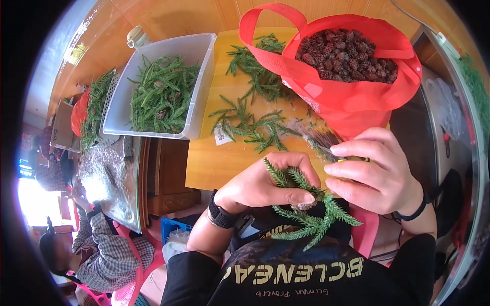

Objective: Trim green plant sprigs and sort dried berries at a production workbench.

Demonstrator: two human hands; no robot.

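My left hand point(268, 183) is closed round an artificial green pine sprig point(322, 223), its needled branches fanning out below and above the thumb. A small brown pine cone point(304, 206) sits at the sprig's middle, partly covered by the thumb. Just to the right, my right hand point(380, 171) holds a small tool with yellow and black handles point(352, 159) between its fingers; its exact kind is hard to make out. The fingertips of that hand are close to the sprig. Loose green sprigs point(255, 125) lie on the yellow table point(214, 168) beyond both hands.
A red bag point(347, 112) full of pine cones point(347, 56) stands at the far right. At the far left, a clear plastic bin point(201, 109) holds many sprigs with cones. Another person in a checked shirt point(112, 245) sits at a glass-topped table point(117, 178) on the left.
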